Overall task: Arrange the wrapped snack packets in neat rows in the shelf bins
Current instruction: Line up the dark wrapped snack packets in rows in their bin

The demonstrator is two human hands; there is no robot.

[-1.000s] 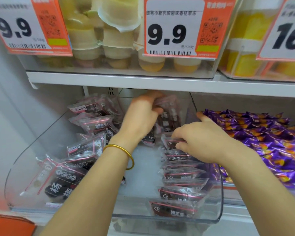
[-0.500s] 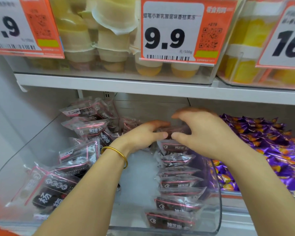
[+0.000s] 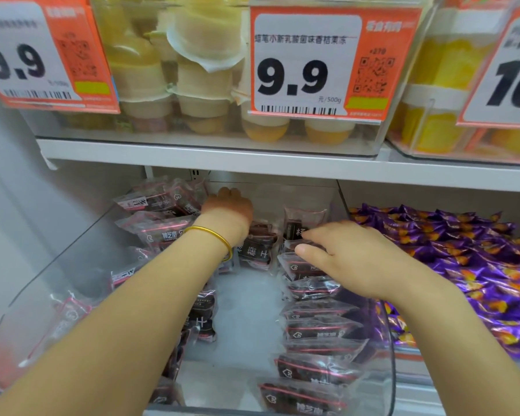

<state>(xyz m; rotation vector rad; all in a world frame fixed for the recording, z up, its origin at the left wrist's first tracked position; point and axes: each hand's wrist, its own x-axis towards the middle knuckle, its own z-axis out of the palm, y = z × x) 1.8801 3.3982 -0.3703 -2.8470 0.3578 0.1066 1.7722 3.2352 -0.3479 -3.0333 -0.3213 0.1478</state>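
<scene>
Left hand (image 3: 227,210) fingers hidden at bin (image 3: 391,349) rear. Forearm (image 3: 150,310) covers left-row packets (image 3: 203,313). Left tag (image 3: 27,55), right tag (image 3: 511,70) cut by frame edges. Packet print blurred.

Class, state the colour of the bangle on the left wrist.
The bangle is gold; head view.

Two arms show, bare all the way to the picture's edge. The left hand (image 3: 227,210) has a thin gold bangle (image 3: 213,235) round its wrist. The bangle is smooth, plain and shiny. The right hand (image 3: 351,259) is bare too.
</scene>
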